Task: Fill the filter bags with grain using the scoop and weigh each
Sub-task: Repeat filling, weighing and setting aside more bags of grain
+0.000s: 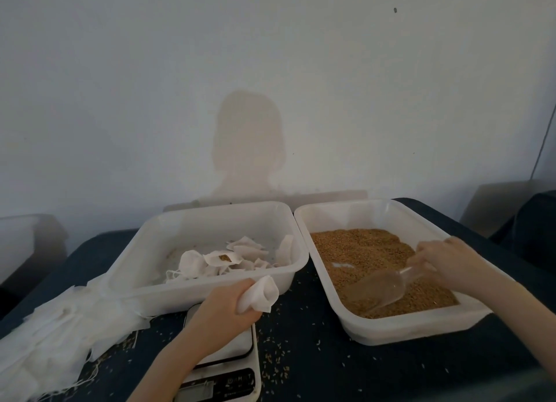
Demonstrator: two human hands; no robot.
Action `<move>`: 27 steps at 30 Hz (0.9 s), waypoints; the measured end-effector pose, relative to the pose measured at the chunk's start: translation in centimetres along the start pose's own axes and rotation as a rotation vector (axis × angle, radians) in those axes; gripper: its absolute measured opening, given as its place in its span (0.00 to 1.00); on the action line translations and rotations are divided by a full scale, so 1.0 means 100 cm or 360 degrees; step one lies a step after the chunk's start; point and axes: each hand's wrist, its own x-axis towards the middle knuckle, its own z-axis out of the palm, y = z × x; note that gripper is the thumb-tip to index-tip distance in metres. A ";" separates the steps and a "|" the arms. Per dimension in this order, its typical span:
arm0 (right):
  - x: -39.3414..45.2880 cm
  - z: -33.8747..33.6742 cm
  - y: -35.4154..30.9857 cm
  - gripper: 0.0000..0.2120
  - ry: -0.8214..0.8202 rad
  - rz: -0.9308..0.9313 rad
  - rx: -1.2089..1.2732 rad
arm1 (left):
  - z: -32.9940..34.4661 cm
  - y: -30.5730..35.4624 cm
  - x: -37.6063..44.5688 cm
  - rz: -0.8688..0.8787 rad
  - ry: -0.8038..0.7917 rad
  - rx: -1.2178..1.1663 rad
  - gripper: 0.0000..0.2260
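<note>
Head view: right hand point(448, 258) grips clear scoop point(382, 287), dug into grain point(361, 251) in right tub point(406, 329) — scooping step. Left hand point(228, 308) clutches empty filter bag point(260, 293) over scale point(228, 368) (mouth open-ish). Next, likely: lift, pour into bag, weigh.

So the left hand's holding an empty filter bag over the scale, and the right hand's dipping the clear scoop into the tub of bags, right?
Not quite. The head view shows the right hand dipping the clear scoop into the grain tub, not the bag tub. The left hand does hold the filter bag over the scale.
</note>
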 end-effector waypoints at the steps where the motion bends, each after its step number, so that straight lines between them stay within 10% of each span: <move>1: 0.001 -0.004 0.000 0.08 0.0012 -0.0015 -0.0124 | -0.001 -0.001 0.000 -0.0002 0.0005 0.0024 0.08; 11: -0.003 0.009 0.003 0.01 -0.0269 0.0035 0.0615 | -0.001 0.001 -0.002 0.0016 0.0003 -0.0014 0.07; 27: -0.007 0.010 0.005 0.16 0.0011 0.0180 0.1263 | 0.003 -0.012 -0.002 -0.0060 0.0037 -0.0049 0.05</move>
